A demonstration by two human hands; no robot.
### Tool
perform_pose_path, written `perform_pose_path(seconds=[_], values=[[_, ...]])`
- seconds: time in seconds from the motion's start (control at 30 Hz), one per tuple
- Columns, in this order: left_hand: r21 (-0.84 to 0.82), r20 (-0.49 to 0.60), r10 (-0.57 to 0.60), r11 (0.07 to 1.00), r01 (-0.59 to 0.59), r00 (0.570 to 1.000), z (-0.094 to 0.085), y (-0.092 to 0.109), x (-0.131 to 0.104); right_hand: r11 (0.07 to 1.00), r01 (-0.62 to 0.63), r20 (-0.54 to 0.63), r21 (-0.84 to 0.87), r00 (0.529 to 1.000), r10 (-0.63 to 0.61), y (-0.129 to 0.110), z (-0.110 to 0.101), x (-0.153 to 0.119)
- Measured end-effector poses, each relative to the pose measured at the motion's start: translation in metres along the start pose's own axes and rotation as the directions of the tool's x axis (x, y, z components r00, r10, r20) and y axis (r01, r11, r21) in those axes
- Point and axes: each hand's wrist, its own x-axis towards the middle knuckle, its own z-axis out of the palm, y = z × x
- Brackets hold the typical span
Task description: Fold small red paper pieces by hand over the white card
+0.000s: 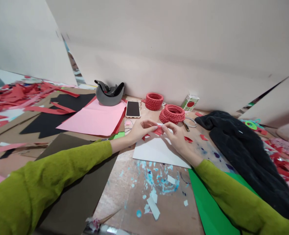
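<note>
Between my two hands is a small piece of red paper (159,130), held over a white sheet (156,150). My left hand (142,130) pinches its left side with thumb and finger, and my right hand (175,136) pinches the right side. More small red paper pieces (188,139) lie by my right hand, and another red piece (204,137) is farther right. Just beyond my hands sits a stack of red zigzag paper rings (172,114). A second red ring stack (154,101) stands behind it, near the wall.
A phone (133,109), a grey cap (109,93) and pink paper (95,117) lie to the left. A small carton (190,102) stands at the back. Dark cloth (242,147) and green paper (208,199) are on the right. White scraps (153,207) litter the near table.
</note>
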Motion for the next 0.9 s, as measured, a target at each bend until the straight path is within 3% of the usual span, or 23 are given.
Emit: perform_pose_path(seconds=[0.17,0.43,0.7,0.9], values=[[0.102,-0.082,0.036,0.994,-0.027,0.996,-0.002,0.0036,0.0018,0.971,-0.112,0.099,0.212,0.991,0.093,0.0079,-0.0002,0.0031],[0.006,-0.044,-0.046,0.999,0.046,0.998,-0.0003,0.0017,0.0007,0.928,-0.185,0.173,0.322,0.976,0.134,0.0071,-0.0003,0.0035],[-0.059,-0.03,-0.043,0.997,0.041,0.999,0.0012,0.0031,-0.0008,0.942,-0.173,0.156,0.289,0.979,0.132,0.0067,0.0004,0.0035],[-0.024,-0.047,-0.036,0.999,0.034,0.998,0.001,0.0019,-0.0009,0.978,-0.097,0.098,0.183,0.992,0.08,0.0054,0.0003,0.0036]])
